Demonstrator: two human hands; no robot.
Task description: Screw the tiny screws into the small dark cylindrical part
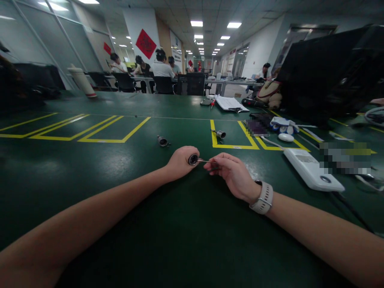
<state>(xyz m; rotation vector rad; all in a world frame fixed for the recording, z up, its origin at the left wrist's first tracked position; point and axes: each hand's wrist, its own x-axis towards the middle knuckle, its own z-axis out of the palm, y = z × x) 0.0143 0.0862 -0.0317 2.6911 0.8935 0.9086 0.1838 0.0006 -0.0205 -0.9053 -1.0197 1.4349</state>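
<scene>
My left hand [181,163] is closed around a small round metal cup-shaped part [193,159], its dark open end turned toward me. Between the pinched fingers of my right hand [231,172] is a thin metal rod [207,161]. The rod's far end reaches the side of the held part; whether it goes in cannot be made out. A similar metal part [162,141] lies on its side just beyond my left hand. Another one [221,135] rests inside a yellow-taped box beyond my right hand.
The green table [192,240] carries yellow tape outlines [124,141]. To the right lie a white handheld device [313,170] with a cable, a white-and-blue object [283,126] and papers [230,104]. A dark monitor [327,76] stands right, a pale bottle [82,82] left. People sit farther back.
</scene>
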